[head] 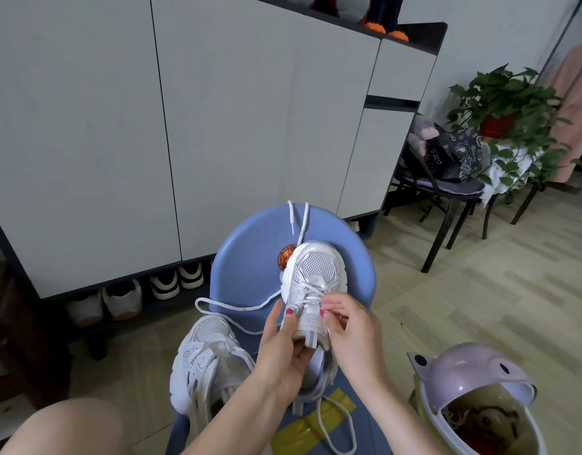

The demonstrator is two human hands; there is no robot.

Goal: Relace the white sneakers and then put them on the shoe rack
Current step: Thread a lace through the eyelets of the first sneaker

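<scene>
Low on the left, pairs of shoes (125,298) sit in the open bottom shelf of the pale grey shoe cabinet (184,126). On the blue plastic chair (250,257) one white mesh sneaker (206,356) lies unlaced by the left hand (283,349), which grips the tongue end of the second white mesh sneaker (316,274), thumb on its side. The right hand (345,326) pinches what seems the white shoelace (237,307) at the eyelets. Far right stands a lilac bin (473,399).
</scene>
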